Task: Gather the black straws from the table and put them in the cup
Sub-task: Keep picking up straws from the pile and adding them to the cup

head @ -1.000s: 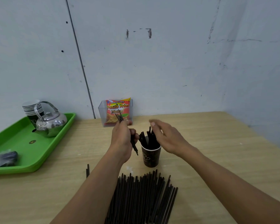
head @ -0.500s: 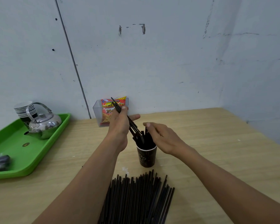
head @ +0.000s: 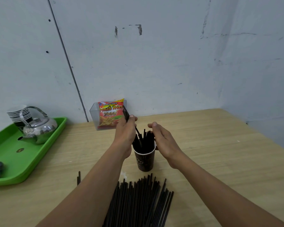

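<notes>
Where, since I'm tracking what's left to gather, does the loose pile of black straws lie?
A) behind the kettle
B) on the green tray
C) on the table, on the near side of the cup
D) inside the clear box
C: the pile of black straws lies flat on the table, nearer the camera than the cup, between the two forearms.

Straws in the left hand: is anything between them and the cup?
Nothing foreign does. The left hand holds its straws just above the cup; only straws standing inside crowd the mouth, beside the right hand.
</notes>
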